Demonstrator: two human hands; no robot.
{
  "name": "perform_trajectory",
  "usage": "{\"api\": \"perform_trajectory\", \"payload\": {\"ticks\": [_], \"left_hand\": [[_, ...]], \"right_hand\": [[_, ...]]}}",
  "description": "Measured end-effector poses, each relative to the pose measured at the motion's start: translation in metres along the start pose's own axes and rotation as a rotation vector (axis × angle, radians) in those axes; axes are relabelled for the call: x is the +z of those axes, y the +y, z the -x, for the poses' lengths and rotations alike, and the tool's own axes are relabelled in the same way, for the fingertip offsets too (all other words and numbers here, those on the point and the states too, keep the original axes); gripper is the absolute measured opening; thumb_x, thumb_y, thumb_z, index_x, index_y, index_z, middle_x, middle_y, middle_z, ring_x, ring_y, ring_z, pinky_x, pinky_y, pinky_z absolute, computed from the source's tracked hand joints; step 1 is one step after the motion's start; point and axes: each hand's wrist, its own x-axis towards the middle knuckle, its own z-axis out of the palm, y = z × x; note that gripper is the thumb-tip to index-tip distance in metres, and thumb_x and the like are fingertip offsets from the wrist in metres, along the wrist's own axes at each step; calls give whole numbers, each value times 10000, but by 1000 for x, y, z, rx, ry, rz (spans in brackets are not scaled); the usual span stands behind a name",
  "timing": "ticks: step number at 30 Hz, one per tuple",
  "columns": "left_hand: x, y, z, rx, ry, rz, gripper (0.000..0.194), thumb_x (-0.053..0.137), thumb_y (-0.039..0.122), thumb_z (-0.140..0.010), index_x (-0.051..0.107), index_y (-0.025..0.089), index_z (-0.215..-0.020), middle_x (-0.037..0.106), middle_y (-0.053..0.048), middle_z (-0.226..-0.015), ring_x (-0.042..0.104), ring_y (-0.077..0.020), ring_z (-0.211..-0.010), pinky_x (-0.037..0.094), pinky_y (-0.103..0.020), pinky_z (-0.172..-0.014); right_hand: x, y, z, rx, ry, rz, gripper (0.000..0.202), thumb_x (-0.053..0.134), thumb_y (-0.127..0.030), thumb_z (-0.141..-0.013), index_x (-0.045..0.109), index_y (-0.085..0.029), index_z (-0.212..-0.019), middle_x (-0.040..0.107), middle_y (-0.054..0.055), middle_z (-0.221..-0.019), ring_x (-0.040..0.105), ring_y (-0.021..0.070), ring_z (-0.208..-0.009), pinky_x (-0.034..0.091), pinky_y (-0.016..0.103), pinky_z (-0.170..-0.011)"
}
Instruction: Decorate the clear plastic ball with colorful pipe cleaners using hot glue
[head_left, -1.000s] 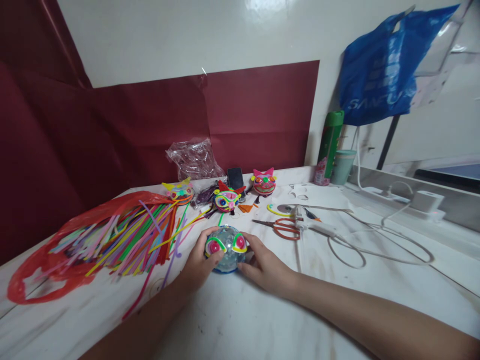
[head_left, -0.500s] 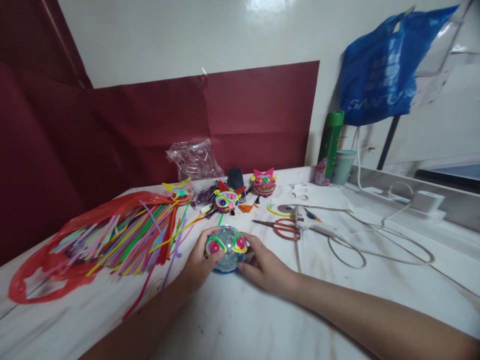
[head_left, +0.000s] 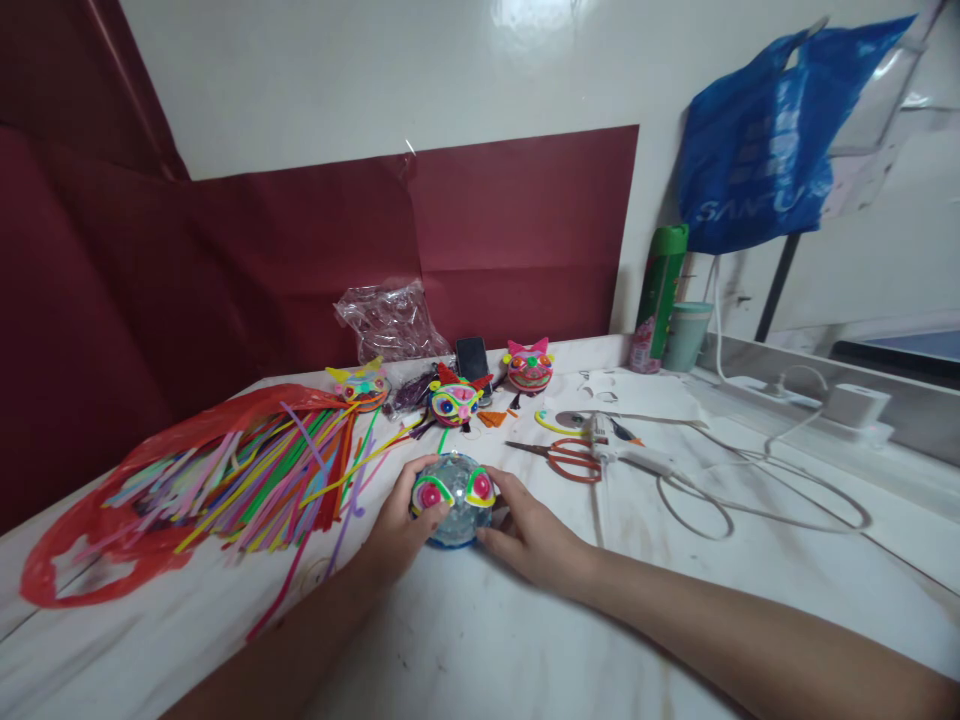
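A round, clear bluish ball (head_left: pixel 459 520) with two pink-centred eyes edged in green, white and yellow is held between my hands just above or on the white table (head_left: pixel 480 640). My left hand (head_left: pixel 401 520) grips its left side, the thumb lying over the front by the left eye. On the right side, the fingers and thumb of my right hand (head_left: pixel 525 530) close round its edge. Behind the ball sit a finished-looking colourful face ball with red horns (head_left: pixel 454 400), a pink-eared one (head_left: pixel 529 367) and a yellow-eared one (head_left: pixel 360 385).
Many coloured pipe cleaners (head_left: pixel 277 480) lie on a red plastic bag (head_left: pixel 45 560) at left. Red-handled scissors (head_left: pixel 574 460), a white glue gun (head_left: pixel 637 457) and its looping cable lie right. Behind stand a phone (head_left: pixel 472 358), green spray can (head_left: pixel 660 300) and cup (head_left: pixel 686 338).
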Motion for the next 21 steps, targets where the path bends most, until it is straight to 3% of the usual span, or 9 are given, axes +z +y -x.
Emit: {"api": "perform_trajectory", "payload": {"ticks": [4,11,21], "left_hand": [[0,0,0,-31,-10,4,586,622,308,-696,464,177,-1245,606,-105,-1166,609,-277,-1001,493,-386,-844],[-1,-4,-1,12,-11,4,563,621,284,-719,471,185,-1252,596,-102,-1209,573,-287,-1106,460,-395,-925],[1,9,2,25,0,-48,548,598,319,-698,481,171,-1213,580,-113,-1219,559,-290,-1116,445,-414,-953]], "right_hand": [[0,0,-1,4,-7,-7,632,607,-147,-785,337,-212,-1353,531,112,-1177,606,179,-859,539,319,-719],[0,0,-1,2,-4,-20,646,612,-143,-778,337,-223,-1357,520,113,-1196,604,182,-868,533,331,-747],[0,0,-2,0,2,-22,649,616,-125,-770,345,-216,-1353,526,115,-1211,606,173,-872,535,314,-746]]}}
